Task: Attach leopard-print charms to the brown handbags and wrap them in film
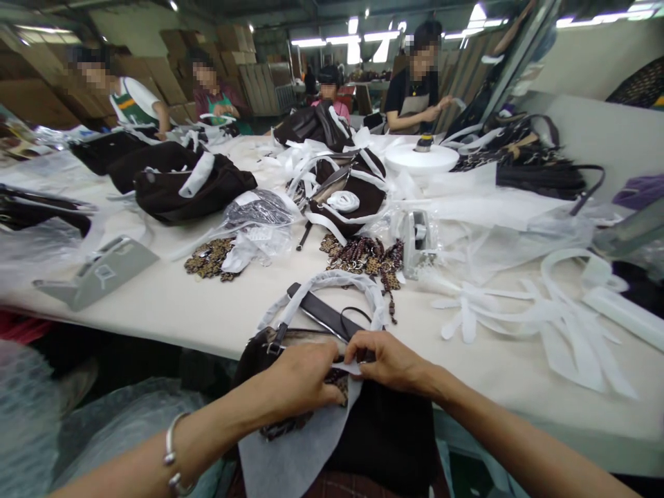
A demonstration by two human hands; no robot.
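Observation:
A dark brown handbag (394, 436) leans at the table's front edge, its handle (357, 280) wrapped in white material. A zip (324, 319) shows along its open top. My right hand (386, 360) pinches the upper edge of a thin white sheet (290, 453) draped over the bag's front. Curled over the same sheet is my left hand (298, 377), its fingers almost meeting the right ones. Beside the left thumb, a brown patterned piece (338, 382) partly shows; most of it is hidden by the hand and sheet.
Behind the bag lie piles of patterned charms (210, 259) and beaded chains (363, 256). A tape dispenser (418, 238) stands near them, and a grey stand (101, 270) is at left. White strips (498, 315) spread rightward. More dark bags (191, 183) and several co-workers occupy the far side.

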